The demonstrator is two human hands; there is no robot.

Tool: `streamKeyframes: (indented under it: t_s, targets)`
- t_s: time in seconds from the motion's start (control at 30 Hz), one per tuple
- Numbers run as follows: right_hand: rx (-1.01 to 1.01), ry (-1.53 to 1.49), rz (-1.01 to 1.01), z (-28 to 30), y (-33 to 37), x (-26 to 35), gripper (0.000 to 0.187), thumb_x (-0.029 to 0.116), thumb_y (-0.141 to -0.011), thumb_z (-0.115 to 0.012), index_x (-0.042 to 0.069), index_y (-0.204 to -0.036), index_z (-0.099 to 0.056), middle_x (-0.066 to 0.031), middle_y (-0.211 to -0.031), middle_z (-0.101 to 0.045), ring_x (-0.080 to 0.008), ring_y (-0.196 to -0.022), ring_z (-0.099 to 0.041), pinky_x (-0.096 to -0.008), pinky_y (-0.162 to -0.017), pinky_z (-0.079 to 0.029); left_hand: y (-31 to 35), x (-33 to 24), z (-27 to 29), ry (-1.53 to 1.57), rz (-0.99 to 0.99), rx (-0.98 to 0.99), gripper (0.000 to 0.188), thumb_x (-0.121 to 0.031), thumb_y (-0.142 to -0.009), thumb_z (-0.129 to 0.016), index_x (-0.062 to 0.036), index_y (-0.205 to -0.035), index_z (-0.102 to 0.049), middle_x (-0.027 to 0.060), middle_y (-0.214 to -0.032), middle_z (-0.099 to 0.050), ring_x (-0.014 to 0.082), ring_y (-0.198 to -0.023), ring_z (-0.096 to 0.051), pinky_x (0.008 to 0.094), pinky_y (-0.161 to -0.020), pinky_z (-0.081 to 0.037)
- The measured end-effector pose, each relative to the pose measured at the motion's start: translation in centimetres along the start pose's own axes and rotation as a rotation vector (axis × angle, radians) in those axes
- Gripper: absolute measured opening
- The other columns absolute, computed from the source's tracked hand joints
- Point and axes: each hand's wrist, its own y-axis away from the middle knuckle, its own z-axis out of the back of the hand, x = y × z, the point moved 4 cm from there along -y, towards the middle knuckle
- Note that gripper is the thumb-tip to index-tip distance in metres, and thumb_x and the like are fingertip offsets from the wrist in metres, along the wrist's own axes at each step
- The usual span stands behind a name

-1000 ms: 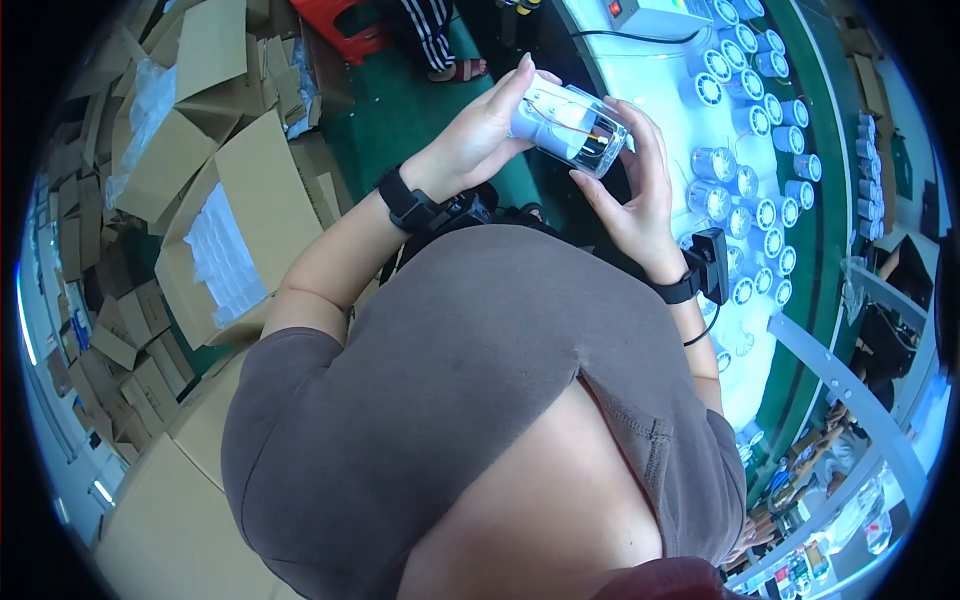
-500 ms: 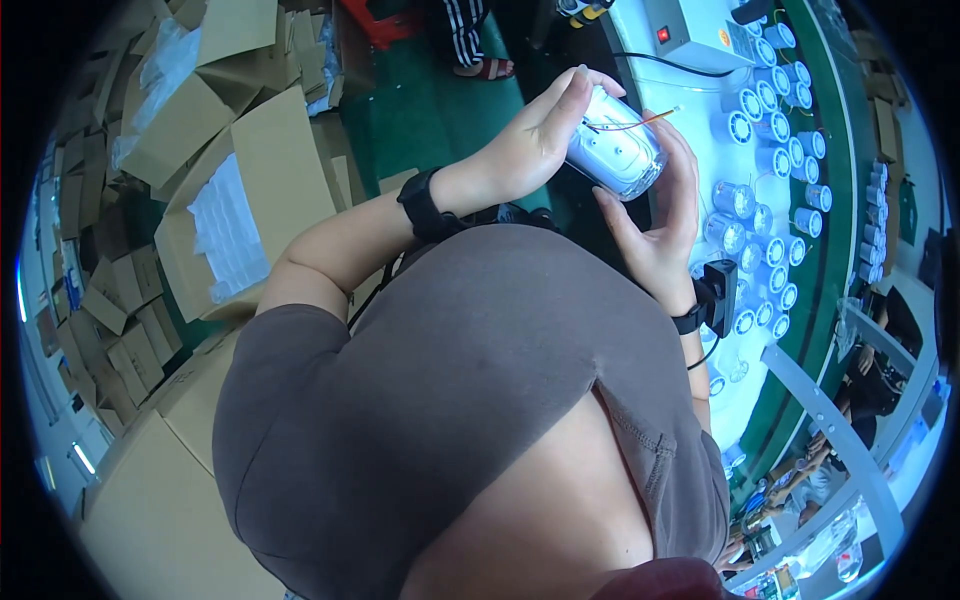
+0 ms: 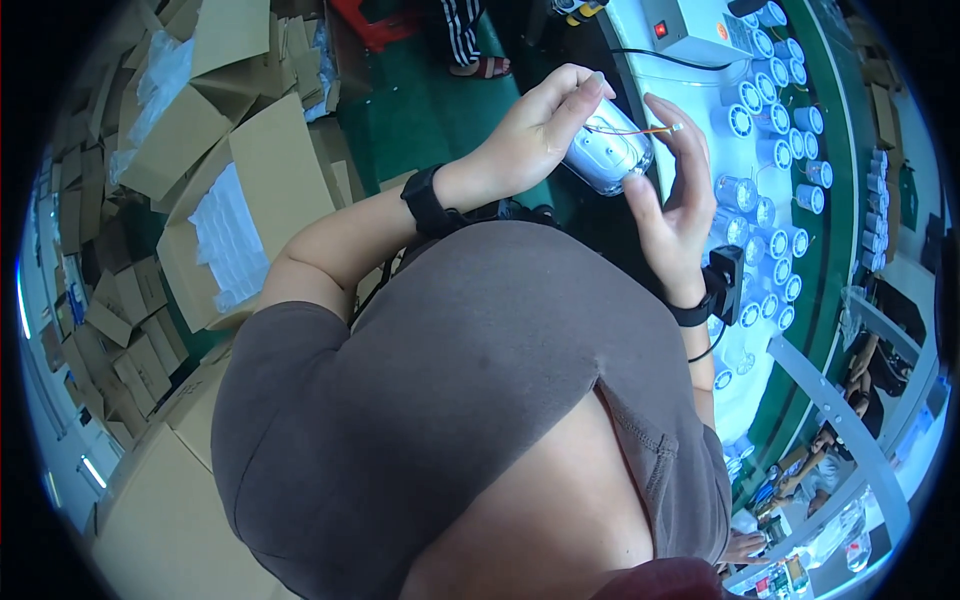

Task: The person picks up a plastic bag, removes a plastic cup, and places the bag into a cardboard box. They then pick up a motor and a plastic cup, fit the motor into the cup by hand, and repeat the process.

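Both of my hands hold a white cylindrical part [image 3: 608,155] with thin red and orange wires [image 3: 640,130] running across its top. My left hand [image 3: 535,130] curls over it from the left, fingers on top. From the right, my right hand [image 3: 672,200] cups it, fingertips near the wire ends. Each wrist carries a black band. The part hangs above the edge of a white worktable [image 3: 700,90] where several similar white and silver cylinders [image 3: 760,190] stand in rows.
A white box device with a red switch [image 3: 690,30] sits at the table's far end. Open cardboard boxes [image 3: 240,190] and flattened cartons pile up on the left over a green floor [image 3: 410,110]. Another person's sandalled feet [image 3: 470,55] show at the top.
The cylindrical part has been turned in my hands and carried a little to the right, and its wires now lie across the top. The view has shifted slightly.
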Motion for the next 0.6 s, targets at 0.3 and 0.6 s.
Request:
streamKeyframes:
  t_s: [0.3, 0.6]
  targets:
    - [0.023, 0.238, 0.210, -0.1, 0.8, -0.7, 0.042, 0.022, -0.073, -0.058, 0.002, -0.109, -0.047, -0.0133, -0.111, -0.047, -0.0265, -0.105, -0.044, -0.0365, -0.085, -0.037, -0.6, 1.1, -0.1, 0.284, 0.104, -0.062, 0.036, -0.037, -0.090, -0.022, -0.0090, -0.102, -0.042, 0.0067, -0.093, -0.049, 0.0101, -0.088, -0.051, 0.0216, -0.074, -0.041]
    - [-0.057, -0.295, -0.312, -0.6, 1.3, -2.0, 0.056, 0.013, -0.071, -0.062, 0.003, -0.119, -0.036, -0.0154, -0.114, -0.043, -0.0238, -0.105, -0.043, -0.0350, -0.089, -0.034, -1.0, 0.8, -0.5, 0.181, 0.061, -0.065, 0.039, -0.037, -0.090, -0.019, -0.0093, -0.106, -0.042, 0.0077, -0.096, -0.049, 0.0134, -0.092, -0.051, 0.0234, -0.078, -0.041]
